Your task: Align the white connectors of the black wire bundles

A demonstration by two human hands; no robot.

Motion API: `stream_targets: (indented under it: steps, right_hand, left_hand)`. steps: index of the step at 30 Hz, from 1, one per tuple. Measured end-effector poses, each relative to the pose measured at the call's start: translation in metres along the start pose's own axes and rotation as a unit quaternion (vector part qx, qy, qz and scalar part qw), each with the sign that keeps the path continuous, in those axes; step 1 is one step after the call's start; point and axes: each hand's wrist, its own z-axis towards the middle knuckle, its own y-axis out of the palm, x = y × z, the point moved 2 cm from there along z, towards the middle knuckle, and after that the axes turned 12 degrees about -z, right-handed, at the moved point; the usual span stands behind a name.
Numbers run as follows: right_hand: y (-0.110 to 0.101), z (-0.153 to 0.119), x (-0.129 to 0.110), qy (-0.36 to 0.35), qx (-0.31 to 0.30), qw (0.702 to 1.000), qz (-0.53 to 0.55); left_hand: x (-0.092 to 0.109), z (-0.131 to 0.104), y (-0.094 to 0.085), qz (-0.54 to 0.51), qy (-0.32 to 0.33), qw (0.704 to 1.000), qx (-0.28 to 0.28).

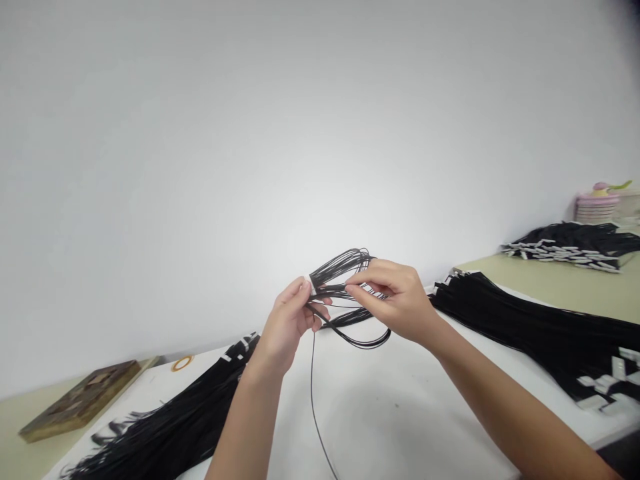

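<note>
My left hand (293,313) grips a looped bundle of thin black wires (337,267) near a white connector (311,284) at the bundle's end. Its thumb presses against the white piece. My right hand (400,293) pinches some of the same wires between thumb and forefinger, just right of the left hand. The loops hang in the air between and below both hands. One loose wire (313,393) runs down from the bundle toward the bottom edge.
A heap of black wires (175,413) lies on the white tabletop (380,413) at left. Another long row of black wires (530,327) with white connectors lies at right. Further back right sit more wires (570,247) and a pink container (597,205). A brown block (80,400) and a tape ring (182,363) are at far left.
</note>
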Motion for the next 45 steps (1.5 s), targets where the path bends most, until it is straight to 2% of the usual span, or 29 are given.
stream_targets:
  steps: [5,18,30,45]
  right_hand:
    - [0.0003,-0.0003,-0.0011,-0.013,-0.004,1.000,-0.009]
    - [-0.0024,-0.0008,-0.0025,-0.002,-0.008,1.000,-0.016]
    - [0.0026,-0.0032,-0.0031,-0.021,-0.002,0.999,-0.043]
    - [0.0055,-0.0045,-0.0018,-0.001,-0.010,1.000,-0.020]
  left_hand:
    - [0.0018,-0.0022,0.0046,0.011,-0.008,1.000,-0.026]
    - [0.0025,-0.0025,0.0061,0.025,-0.014,0.999,-0.041]
    - [0.0008,-0.0012,0.0073,0.024,-0.016,0.999,-0.043]
    - [-0.0022,-0.0002,0.0062,0.009,-0.004,1.000,-0.026]
